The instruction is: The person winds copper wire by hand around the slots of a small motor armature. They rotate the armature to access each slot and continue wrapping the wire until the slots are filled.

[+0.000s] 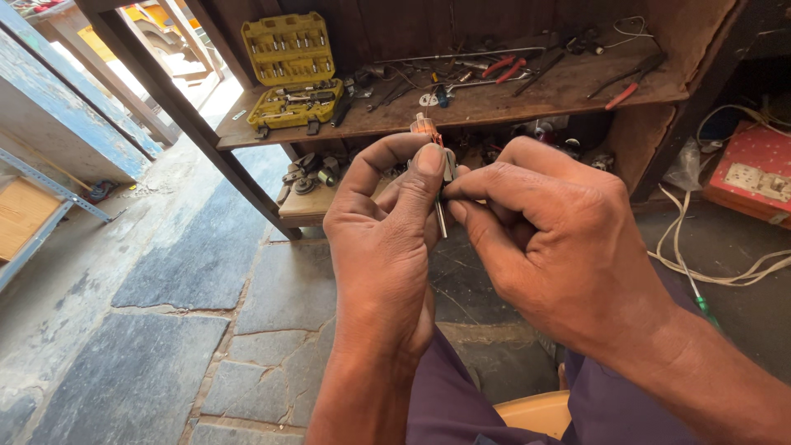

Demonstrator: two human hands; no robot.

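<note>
My left hand (pixel 386 239) and my right hand (pixel 550 239) meet at chest height above a stone floor. Together they pinch a small tool (pixel 437 165) with an orange tip sticking up above the fingers and a thin metal shaft hanging down between the thumbs. My left thumb and forefinger close around its upper part. My right thumb and forefinger grip the shaft from the right. Most of the tool is hidden inside the fingers.
A wooden shelf (pixel 461 107) ahead carries an open yellow socket set case (pixel 290 70), red-handled pliers (pixel 504 67) and loose tools. A lower shelf (pixel 309 202) holds metal parts. White cable (pixel 700 264) trails on the floor at right beside a red box (pixel 754 177).
</note>
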